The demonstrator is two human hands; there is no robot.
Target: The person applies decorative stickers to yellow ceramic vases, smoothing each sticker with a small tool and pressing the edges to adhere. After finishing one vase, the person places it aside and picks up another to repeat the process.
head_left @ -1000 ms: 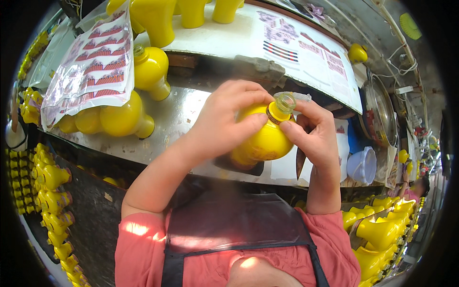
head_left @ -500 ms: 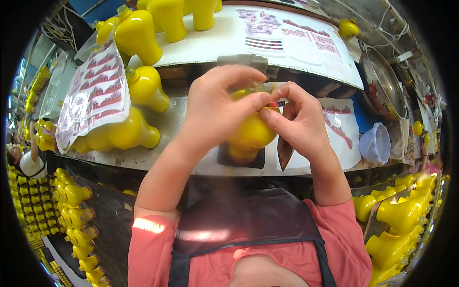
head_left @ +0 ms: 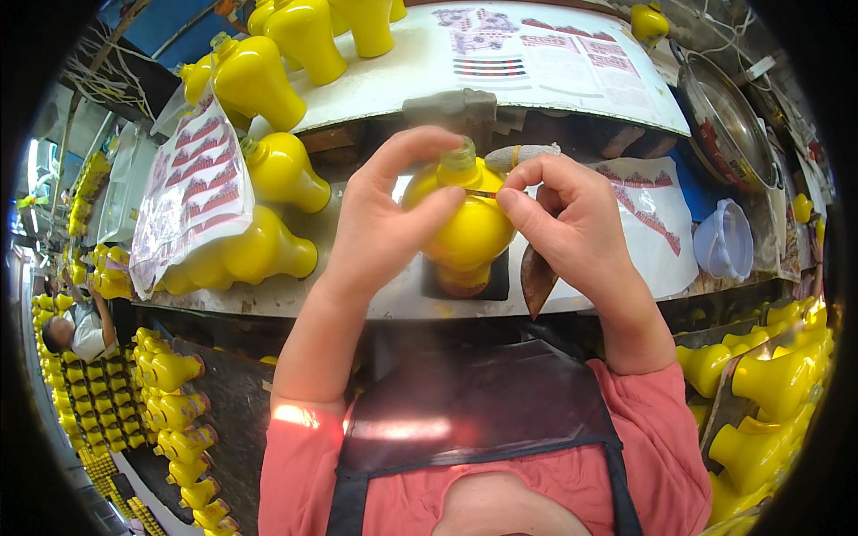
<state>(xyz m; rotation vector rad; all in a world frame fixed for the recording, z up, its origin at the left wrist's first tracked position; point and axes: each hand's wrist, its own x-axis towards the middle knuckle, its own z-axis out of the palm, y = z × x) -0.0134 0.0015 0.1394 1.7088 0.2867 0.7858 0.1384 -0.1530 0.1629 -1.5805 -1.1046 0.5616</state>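
Note:
A glossy yellow bottle (head_left: 474,234) with a bare glass neck (head_left: 458,159) stands upright on a dark square pad (head_left: 499,279) in front of me. My left hand (head_left: 386,214) curves round its left side, fingers behind the neck and thumb pressed on the shoulder. A thin dark-and-red decal strip (head_left: 483,194) lies along the shoulder below the neck. At the strip's right end, my right hand (head_left: 572,219) pinches it between thumb and forefinger. A brown pointed flat piece (head_left: 537,284) sticks out below the right palm, apparently held by the other fingers, which are partly hidden.
Behind the bottle lies a pale cloth roll (head_left: 523,157). Decal sheets (head_left: 657,201) rest at right beside a whitish bucket (head_left: 724,241). More yellow bottles (head_left: 286,170) and a hanging decal sheet (head_left: 198,179) are at left. A white board (head_left: 411,76) spans the back.
The right hand has drawn slightly away from the left, and the strip now stretches along the bottle's shoulder. The left fingers have moved off the neck, which shows more. The view has shifted slightly.

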